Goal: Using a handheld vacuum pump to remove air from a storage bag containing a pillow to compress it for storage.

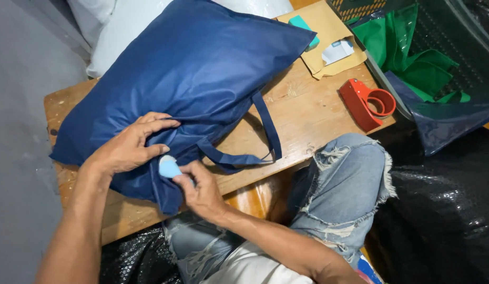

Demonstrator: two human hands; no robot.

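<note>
A large navy blue fabric tote bag (202, 73) lies across a low wooden table (307, 113), its strap (268, 131) looping toward the near edge. My left hand (130, 147) presses on the bag's lower part and pinches the cloth with its fingertips. My right hand (202, 189) holds a small light-blue rounded object (169, 168) against the bag's edge, close to my left thumb. The rest of that small object is hidden by my fingers.
A red tape dispenser (366, 102) lies at the table's right end. A brown envelope (328, 37) with a teal item and white card sits behind the bag. A dark crate (455, 47) holds green and navy fabric. My knee in torn jeans (344, 179) is beside the table.
</note>
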